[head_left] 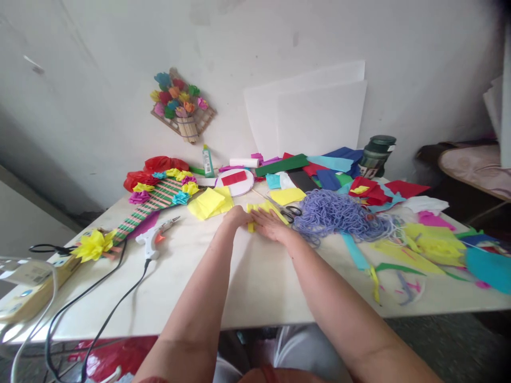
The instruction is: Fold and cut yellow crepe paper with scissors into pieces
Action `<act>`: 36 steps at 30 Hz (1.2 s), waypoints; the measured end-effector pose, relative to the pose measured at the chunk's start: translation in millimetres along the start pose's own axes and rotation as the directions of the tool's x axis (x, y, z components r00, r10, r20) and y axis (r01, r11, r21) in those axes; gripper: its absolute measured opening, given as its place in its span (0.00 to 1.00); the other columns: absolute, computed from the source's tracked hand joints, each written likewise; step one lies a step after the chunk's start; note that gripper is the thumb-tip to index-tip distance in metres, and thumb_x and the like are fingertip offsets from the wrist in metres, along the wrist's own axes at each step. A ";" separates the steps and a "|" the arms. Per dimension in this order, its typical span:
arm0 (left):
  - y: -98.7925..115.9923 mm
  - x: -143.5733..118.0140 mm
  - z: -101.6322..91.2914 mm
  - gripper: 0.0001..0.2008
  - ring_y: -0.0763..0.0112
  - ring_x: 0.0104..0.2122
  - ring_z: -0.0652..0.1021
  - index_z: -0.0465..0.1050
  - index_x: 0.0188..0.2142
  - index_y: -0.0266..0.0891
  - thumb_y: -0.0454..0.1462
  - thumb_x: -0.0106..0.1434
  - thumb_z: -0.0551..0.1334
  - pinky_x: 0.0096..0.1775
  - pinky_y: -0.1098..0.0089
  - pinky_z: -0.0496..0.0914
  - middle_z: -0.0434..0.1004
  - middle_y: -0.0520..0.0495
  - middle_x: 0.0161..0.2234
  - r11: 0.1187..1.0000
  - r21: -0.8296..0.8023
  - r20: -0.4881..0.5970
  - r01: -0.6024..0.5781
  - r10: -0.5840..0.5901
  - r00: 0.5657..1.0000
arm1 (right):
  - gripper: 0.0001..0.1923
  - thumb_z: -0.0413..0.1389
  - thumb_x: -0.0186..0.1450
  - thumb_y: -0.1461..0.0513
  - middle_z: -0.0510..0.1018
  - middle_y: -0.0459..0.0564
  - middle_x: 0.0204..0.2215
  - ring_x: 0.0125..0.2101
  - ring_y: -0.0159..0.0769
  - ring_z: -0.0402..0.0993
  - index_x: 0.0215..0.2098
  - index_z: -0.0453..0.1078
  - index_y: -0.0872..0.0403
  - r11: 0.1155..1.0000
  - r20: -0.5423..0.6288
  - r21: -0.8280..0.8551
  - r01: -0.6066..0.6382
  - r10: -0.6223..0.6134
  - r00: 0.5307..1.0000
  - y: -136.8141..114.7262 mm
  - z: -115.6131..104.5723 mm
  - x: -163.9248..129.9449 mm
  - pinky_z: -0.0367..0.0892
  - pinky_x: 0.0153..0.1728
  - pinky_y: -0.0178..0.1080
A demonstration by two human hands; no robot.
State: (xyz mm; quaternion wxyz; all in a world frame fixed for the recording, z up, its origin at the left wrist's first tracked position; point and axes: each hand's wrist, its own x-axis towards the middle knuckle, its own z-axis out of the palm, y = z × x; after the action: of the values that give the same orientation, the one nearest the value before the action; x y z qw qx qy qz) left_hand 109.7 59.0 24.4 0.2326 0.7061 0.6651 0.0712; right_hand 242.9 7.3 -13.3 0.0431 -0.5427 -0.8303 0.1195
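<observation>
A piece of yellow crepe paper lies on the table between my hands, partly covered by them. My left hand is closed at its left edge, fingertips mostly hidden. Across the paper, my right hand lies flat with fingers stretched out, pressing on it. To the left rest more yellow crepe sheets, stacked loosely. Just right of my right hand are scissors with dark handles, beside a tangled heap of purple yarn.
A white glue gun lies at the left, its cord running over the table's front edge. Behind it is a flower-trimmed, guitar-shaped craft. A power strip sits at the left edge. Crepe scraps and a dark green jar are at the right.
</observation>
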 end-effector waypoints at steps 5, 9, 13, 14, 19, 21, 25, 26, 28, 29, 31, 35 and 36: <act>-0.5 0.2 -1.9 0.06 0.61 0.23 0.73 0.65 0.12 0.37 0.31 0.37 0.62 0.28 0.67 0.63 0.66 0.47 0.13 0.995 -0.096 0.027 0.033 -0.031 0.999 | 0.29 0.35 0.64 0.57 0.41 0.47 0.62 0.61 0.37 0.34 0.62 0.38 0.56 0.994 -0.055 0.110 0.003 0.003 0.998 3.8 0.6 2.4 0.33 0.58 0.47; -5.7 -4.8 3.0 0.05 0.66 0.23 0.71 0.67 0.17 0.38 0.30 0.37 0.62 0.26 0.71 0.62 0.67 0.50 0.15 0.970 -0.234 -0.139 -0.067 0.034 0.990 | 0.30 0.39 0.62 0.62 0.43 0.49 0.62 0.60 0.36 0.37 0.62 0.41 0.58 0.936 -0.176 0.353 0.000 0.066 0.982 9.0 -0.9 6.4 0.34 0.58 0.47; -10.5 -4.8 12.5 0.05 0.72 0.19 0.68 0.64 0.19 0.38 0.30 0.40 0.60 0.23 0.73 0.60 0.64 0.53 0.15 0.871 -0.460 -0.221 -0.173 0.077 0.972 | 0.29 0.42 0.61 0.60 0.49 0.49 0.60 0.59 0.32 0.43 0.61 0.47 0.57 0.738 -0.315 0.671 0.078 0.187 0.930 14.0 -3.5 7.9 0.39 0.58 0.40; -11.3 -3.9 14.7 0.06 0.73 0.18 0.67 0.64 0.20 0.38 0.30 0.41 0.61 0.22 0.73 0.60 0.63 0.54 0.14 0.835 -0.526 -0.206 -0.163 0.061 0.977 | 0.29 0.43 0.61 0.60 0.51 0.49 0.60 0.59 0.32 0.45 0.60 0.49 0.57 0.678 -0.342 0.727 0.110 0.219 0.914 15.0 -3.8 7.8 0.41 0.58 0.39; -14.5 0.4 19.4 0.12 0.72 0.19 0.70 0.66 0.28 0.36 0.28 0.40 0.63 0.25 0.72 0.64 0.66 0.53 0.16 0.618 -0.785 -0.034 -0.040 0.021 0.999 | 0.26 0.47 0.59 0.60 0.58 0.50 0.57 0.57 0.35 0.52 0.56 0.58 0.55 0.537 -0.430 0.816 0.214 0.316 0.846 20.3 -1.1 10.7 0.47 0.57 0.40; -15.1 -0.3 18.2 0.11 0.71 0.20 0.72 0.67 0.27 0.35 0.28 0.41 0.63 0.27 0.71 0.66 0.68 0.51 0.18 0.521 -0.854 0.074 0.022 0.079 0.994 | 0.24 0.49 0.58 0.62 0.61 0.49 0.55 0.56 0.35 0.54 0.54 0.62 0.54 0.540 -0.454 0.811 0.227 0.336 0.825 22.5 1.5 14.4 0.49 0.56 0.41; -14.5 -3.1 15.0 0.07 0.72 0.21 0.73 0.65 0.23 0.35 0.28 0.43 0.62 0.29 0.70 0.68 0.67 0.51 0.18 0.409 -0.907 0.159 0.102 0.108 0.981 | 0.22 0.49 0.56 0.66 0.67 0.50 0.52 0.53 0.35 0.60 0.49 0.66 0.54 0.612 -0.527 0.751 0.248 0.329 0.783 23.4 4.9 20.8 0.54 0.54 0.41; -14.3 -3.2 14.5 0.07 0.72 0.20 0.72 0.64 0.22 0.35 0.27 0.43 0.61 0.28 0.70 0.68 0.67 0.51 0.18 0.397 -0.911 0.157 0.108 0.094 0.983 | 0.22 0.49 0.56 0.66 0.68 0.50 0.51 0.52 0.35 0.62 0.48 0.67 0.54 0.635 -0.549 0.728 0.259 0.314 0.775 22.3 4.7 21.2 0.55 0.53 0.41; -14.3 -2.4 14.4 0.06 0.73 0.19 0.72 0.63 0.21 0.35 0.26 0.44 0.59 0.26 0.71 0.68 0.66 0.52 0.17 0.375 -0.921 0.146 0.105 0.082 0.986 | 0.20 0.48 0.56 0.67 0.70 0.52 0.49 0.50 0.36 0.64 0.47 0.68 0.55 0.686 -0.596 0.670 0.284 0.270 0.756 18.7 2.4 19.9 0.59 0.50 0.41; -14.6 -1.6 14.6 0.06 0.74 0.18 0.71 0.63 0.21 0.36 0.26 0.44 0.58 0.25 0.72 0.67 0.65 0.53 0.16 0.363 -0.927 0.136 0.098 0.082 0.987 | 0.20 0.47 0.57 0.67 0.71 0.53 0.48 0.49 0.36 0.66 0.46 0.68 0.56 0.715 -0.625 0.635 0.293 0.252 0.739 16.6 0.1 18.2 0.61 0.49 0.40; -15.7 0.0 15.4 0.07 0.76 0.15 0.68 0.61 0.20 0.36 0.25 0.45 0.57 0.21 0.75 0.64 0.63 0.54 0.15 0.344 -0.936 0.112 0.081 0.072 0.991 | 0.18 0.46 0.58 0.66 0.73 0.54 0.45 0.45 0.35 0.68 0.45 0.69 0.56 0.788 -0.693 0.544 0.288 0.228 0.684 13.3 -6.8 12.8 0.63 0.46 0.39; -18.2 0.8 17.0 0.07 0.76 0.16 0.69 0.62 0.23 0.36 0.25 0.44 0.56 0.20 0.76 0.63 0.65 0.53 0.15 0.292 -0.954 0.097 0.063 0.103 0.990 | 0.18 0.43 0.59 0.69 0.74 0.54 0.39 0.41 0.35 0.70 0.44 0.68 0.57 0.945 -0.804 0.313 0.095 0.211 0.556 16.3 -25.2 -3.3 0.64 0.42 0.36; -18.7 0.5 17.3 0.08 0.75 0.18 0.71 0.63 0.24 0.36 0.25 0.44 0.56 0.22 0.75 0.65 0.67 0.52 0.17 0.273 -0.960 0.102 0.061 0.138 0.985 | 0.18 0.44 0.58 0.69 0.74 0.55 0.38 0.41 0.36 0.69 0.44 0.68 0.58 0.965 -0.798 0.264 -0.007 0.222 0.561 19.4 -29.3 -7.6 0.63 0.43 0.37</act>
State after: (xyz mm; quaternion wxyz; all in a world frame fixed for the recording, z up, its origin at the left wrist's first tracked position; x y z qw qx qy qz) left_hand 100.0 55.6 1.1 0.6631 0.4423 0.4486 0.4043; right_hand 269.2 12.3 10.7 0.4781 -0.5801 -0.6577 -0.0483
